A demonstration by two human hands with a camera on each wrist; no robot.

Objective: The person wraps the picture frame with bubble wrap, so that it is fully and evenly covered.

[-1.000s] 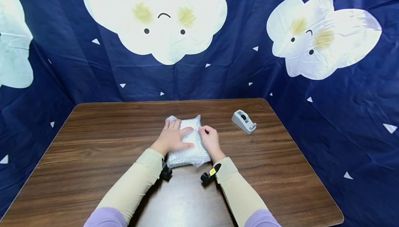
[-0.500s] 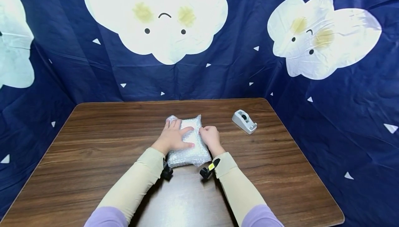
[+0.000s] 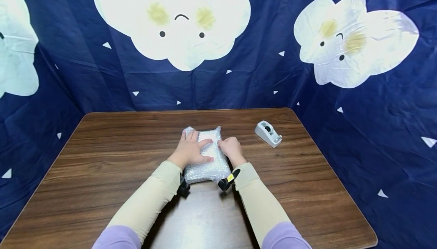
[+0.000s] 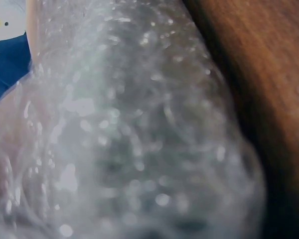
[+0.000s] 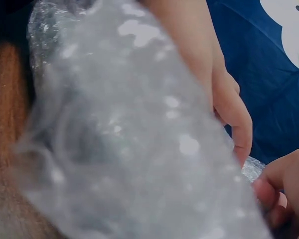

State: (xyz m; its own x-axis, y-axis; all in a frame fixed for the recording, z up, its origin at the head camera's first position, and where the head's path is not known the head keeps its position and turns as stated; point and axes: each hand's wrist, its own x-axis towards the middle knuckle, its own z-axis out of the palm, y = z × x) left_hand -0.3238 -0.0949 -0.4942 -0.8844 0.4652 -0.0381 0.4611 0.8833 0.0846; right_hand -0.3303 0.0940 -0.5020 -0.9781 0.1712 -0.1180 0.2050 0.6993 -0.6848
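Observation:
A flat package wrapped in bubble wrap (image 3: 206, 171) lies on the table, with a white area showing in the middle of its top. My left hand (image 3: 189, 152) rests over its left side, thumb and fingers spread. At the right edge, my right hand (image 3: 231, 150) has its fingers curled and pinches the wrap. Bubble wrap (image 4: 134, 119) fills most of the left wrist view, blurred. In the right wrist view, the curled right hand (image 5: 289, 191) is partly cut off at the frame edge, and the wrap (image 5: 129, 124) hides what its fingertips touch.
A grey tape dispenser (image 3: 268, 133) stands to the right of the package on the brown wooden table (image 3: 112, 158). Behind the table hangs a dark blue cloth (image 3: 201, 89) with white clouds.
My right hand has turned slightly and its fingers have curled in more closely at the package's right edge. The left hand and the package have stayed in place.

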